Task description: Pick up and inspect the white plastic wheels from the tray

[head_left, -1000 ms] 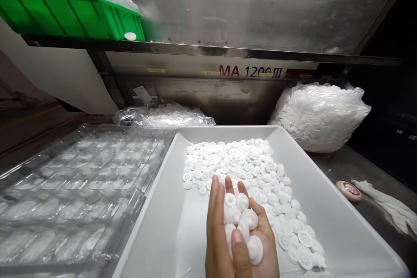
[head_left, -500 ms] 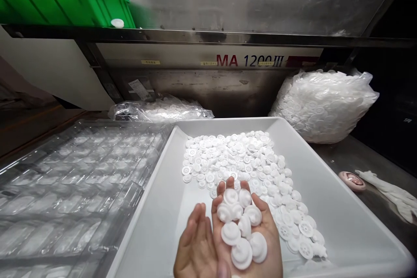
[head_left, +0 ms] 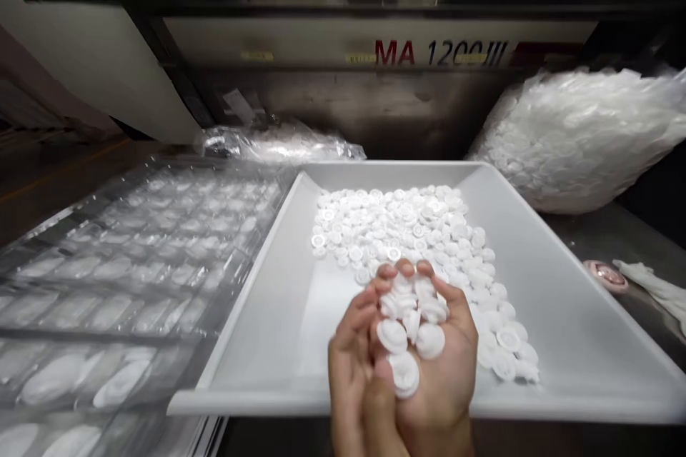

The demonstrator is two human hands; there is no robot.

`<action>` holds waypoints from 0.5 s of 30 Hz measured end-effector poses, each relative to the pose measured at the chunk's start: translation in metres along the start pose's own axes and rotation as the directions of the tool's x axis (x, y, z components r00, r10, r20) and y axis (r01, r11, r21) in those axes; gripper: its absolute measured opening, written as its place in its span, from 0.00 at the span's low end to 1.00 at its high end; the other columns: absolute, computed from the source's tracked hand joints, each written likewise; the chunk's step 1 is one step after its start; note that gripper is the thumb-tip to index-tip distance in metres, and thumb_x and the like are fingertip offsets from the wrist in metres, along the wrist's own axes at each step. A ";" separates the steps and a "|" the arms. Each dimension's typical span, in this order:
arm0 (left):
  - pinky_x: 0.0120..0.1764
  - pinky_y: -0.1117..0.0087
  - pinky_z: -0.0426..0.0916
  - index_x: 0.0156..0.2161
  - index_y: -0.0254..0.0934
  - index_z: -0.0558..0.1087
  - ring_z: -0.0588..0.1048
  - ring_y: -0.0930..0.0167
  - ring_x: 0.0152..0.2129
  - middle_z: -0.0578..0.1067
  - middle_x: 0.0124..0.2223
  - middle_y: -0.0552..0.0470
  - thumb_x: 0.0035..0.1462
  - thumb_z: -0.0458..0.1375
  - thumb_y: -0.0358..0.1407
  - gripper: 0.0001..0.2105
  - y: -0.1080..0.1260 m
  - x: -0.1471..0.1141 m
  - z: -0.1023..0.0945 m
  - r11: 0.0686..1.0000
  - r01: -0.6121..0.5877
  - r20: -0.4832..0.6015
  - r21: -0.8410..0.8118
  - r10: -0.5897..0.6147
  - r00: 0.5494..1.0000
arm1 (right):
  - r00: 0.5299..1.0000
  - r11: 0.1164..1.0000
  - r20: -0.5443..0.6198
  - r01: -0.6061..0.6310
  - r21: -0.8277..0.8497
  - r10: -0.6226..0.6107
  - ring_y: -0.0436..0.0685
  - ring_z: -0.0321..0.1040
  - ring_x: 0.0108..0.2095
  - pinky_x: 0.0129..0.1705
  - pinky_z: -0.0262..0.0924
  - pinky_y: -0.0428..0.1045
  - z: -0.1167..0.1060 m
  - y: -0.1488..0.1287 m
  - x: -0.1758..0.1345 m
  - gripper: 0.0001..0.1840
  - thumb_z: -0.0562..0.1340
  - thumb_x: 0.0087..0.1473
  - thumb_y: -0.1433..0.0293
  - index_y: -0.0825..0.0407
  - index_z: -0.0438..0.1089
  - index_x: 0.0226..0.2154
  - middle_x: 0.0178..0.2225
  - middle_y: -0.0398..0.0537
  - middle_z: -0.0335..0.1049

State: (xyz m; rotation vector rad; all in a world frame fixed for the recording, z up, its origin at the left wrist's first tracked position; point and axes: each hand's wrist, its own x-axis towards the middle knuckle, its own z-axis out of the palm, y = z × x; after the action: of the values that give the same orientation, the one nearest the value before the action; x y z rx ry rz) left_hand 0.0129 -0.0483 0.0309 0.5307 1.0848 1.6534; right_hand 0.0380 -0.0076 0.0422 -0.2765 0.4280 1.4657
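My right hand (head_left: 447, 364) is cupped palm up over the near edge of a white tray (head_left: 562, 314), holding several small white plastic discs (head_left: 410, 325). My left hand (head_left: 351, 364) presses against its left side, fingers curled toward the discs, thumb low at the bottom. A spread of the same white discs (head_left: 407, 228) lies in the tray beyond my fingers. The picture is blurred by motion.
A clear plastic blister tray (head_left: 133, 264) with rows of pockets lies to the left. A full clear bag of white parts (head_left: 579, 139) sits at the back right, a flatter bag (head_left: 279, 146) behind the tray. A pink round object (head_left: 605, 275) and a white glove (head_left: 657, 289) lie at right.
My left hand has closed in against my right hand. Both hands with the discs sit higher in the picture, and the view has tilted down and nearer to the tray.
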 end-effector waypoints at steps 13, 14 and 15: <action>0.54 0.65 0.64 0.49 0.36 0.66 0.69 0.68 0.51 0.72 0.52 0.43 0.51 0.51 0.26 0.18 0.031 -0.002 -0.019 0.806 0.509 0.194 -0.302 -0.471 0.861 | 0.979 0.995 0.199 0.028 0.097 -0.047 0.50 0.66 0.33 0.37 0.64 0.45 -0.014 -0.018 -0.019 0.04 0.54 0.49 0.70 0.50 0.59 0.32 0.29 0.40 0.63; 0.54 0.64 0.63 0.50 0.35 0.65 0.69 0.67 0.51 0.72 0.52 0.42 0.51 0.51 0.27 0.19 0.035 -0.003 -0.022 0.789 0.540 0.214 -0.294 -0.496 0.841 | 0.978 0.994 0.200 0.030 0.109 -0.051 0.50 0.66 0.34 0.37 0.64 0.45 -0.012 -0.019 -0.020 0.05 0.54 0.49 0.71 0.50 0.59 0.33 0.29 0.40 0.63; 0.55 0.64 0.62 0.50 0.36 0.65 0.69 0.67 0.51 0.72 0.52 0.42 0.52 0.50 0.28 0.18 0.037 -0.004 -0.029 0.803 0.545 0.240 -0.241 -0.494 0.835 | 0.979 0.992 0.199 0.025 0.120 -0.049 0.50 0.66 0.34 0.36 0.64 0.45 -0.011 -0.020 -0.021 0.04 0.53 0.50 0.71 0.50 0.59 0.33 0.29 0.40 0.63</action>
State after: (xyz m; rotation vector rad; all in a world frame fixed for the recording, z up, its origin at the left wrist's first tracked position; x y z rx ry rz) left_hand -0.0271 -0.0650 0.0494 0.1386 0.7449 1.2222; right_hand 0.0556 -0.0332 0.0399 -0.0410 0.3404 1.4102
